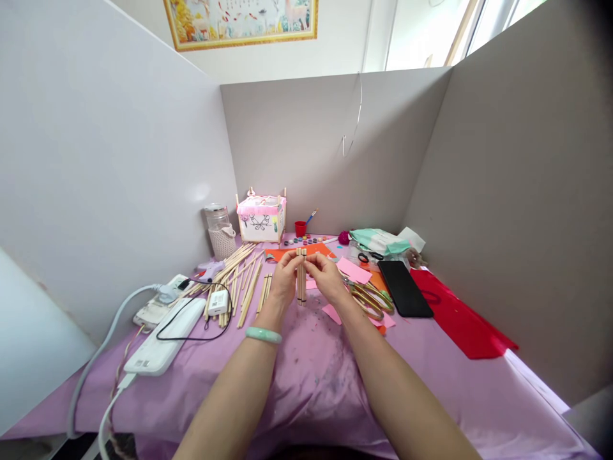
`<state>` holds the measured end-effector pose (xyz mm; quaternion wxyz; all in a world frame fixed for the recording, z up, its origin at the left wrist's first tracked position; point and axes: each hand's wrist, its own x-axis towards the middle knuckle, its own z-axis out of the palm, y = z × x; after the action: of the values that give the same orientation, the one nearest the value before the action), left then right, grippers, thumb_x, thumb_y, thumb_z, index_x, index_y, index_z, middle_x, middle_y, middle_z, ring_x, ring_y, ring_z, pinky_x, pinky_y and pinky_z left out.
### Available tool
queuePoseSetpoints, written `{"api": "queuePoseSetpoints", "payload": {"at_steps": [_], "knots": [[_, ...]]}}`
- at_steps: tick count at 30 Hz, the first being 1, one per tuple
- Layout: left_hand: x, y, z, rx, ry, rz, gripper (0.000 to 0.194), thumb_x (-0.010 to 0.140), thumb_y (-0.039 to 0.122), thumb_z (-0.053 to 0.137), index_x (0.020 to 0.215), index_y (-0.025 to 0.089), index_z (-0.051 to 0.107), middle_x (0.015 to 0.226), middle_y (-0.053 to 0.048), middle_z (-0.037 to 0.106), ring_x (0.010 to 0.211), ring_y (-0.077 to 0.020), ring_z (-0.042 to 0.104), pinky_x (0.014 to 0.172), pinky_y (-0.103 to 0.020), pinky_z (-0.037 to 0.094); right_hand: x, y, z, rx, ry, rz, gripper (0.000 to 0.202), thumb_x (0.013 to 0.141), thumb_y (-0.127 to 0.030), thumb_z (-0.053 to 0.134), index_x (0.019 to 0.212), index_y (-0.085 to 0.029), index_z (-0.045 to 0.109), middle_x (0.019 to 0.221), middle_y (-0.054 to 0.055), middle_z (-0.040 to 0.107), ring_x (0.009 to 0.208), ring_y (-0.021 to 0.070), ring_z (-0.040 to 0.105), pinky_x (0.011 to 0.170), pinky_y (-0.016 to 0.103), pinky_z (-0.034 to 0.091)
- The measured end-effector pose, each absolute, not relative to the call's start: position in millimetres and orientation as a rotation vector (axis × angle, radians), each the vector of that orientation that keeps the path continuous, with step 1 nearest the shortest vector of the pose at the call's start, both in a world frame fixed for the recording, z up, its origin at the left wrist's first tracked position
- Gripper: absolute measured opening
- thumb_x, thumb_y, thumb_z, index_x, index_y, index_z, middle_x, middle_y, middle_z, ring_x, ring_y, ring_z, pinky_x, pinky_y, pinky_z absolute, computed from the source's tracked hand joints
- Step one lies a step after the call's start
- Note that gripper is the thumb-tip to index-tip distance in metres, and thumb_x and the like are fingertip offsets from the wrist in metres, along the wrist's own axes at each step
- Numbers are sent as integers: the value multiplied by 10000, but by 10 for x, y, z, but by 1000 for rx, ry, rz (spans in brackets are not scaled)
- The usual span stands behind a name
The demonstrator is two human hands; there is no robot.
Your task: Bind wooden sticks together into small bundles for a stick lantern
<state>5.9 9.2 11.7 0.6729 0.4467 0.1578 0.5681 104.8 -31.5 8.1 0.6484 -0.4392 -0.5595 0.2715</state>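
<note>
On purple cloth, hands (306, 276) hold bundled sticks (301, 284).

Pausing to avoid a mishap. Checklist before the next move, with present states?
1. Both hands on the work: ok, left hand and right hand hold the stick bundle.
2. Bundle upright, dark bands near both ends: ok; band tightness cannot tell.
3. Gold scissors well away from the right wrist: not ok, they lie close beside it.
4. Black cable off the loose sticks: not ok, it loops across some.
5. Glue gun cold: cannot tell.
6. Decorated box standing upright at the back: ok.
</note>
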Motion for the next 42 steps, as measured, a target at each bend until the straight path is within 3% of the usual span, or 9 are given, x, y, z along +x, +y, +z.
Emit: {"api": "queuePoseSetpoints", "payload": {"at_steps": [8,17,25,34,42], "knots": [[79,102,211,940,337,1266,129,583,145,630,578,155,501,591,40,505,554,-74,460,584,-224,396,1015,-325,81,-1005,-1269,568,126,762,-338,581,768,-216,611,749,-7,624,717,156,551,698,282,427],[108,157,159,978,356,1312,128,598,138,613,566,152,490,580,45,497,539,-65,461,576,-214,399,998,-346,107,-1046,-1282,512,99,774,-291,553,757,-207,603,742,-7,605,702,149,539,692,284,422],[46,101,144,956,333,1235,148,551,102,641,695,130,620,695,8,627,620,-88,548,626,-223,415,992,-349,101,-1048,-1256,542,116,771,-321,566,779,-215,612,752,-1,627,706,163,561,688,294,432],[57,81,164,920,349,1286,141,587,161,709,693,156,617,667,35,611,589,-82,542,648,-234,432,977,-355,109,-1068,-1259,517,135,776,-345,573,749,-216,599,737,-9,626,702,156,554,677,279,420],[-46,106,116,1218,409,1220,249,622,255,759,837,137,714,825,-58,688,738,-147,603,717,-271,457,1054,-373,114,-1088,-1269,455,125,781,-331,564,737,-220,602,728,-10,618,686,157,538,669,282,412]]}}
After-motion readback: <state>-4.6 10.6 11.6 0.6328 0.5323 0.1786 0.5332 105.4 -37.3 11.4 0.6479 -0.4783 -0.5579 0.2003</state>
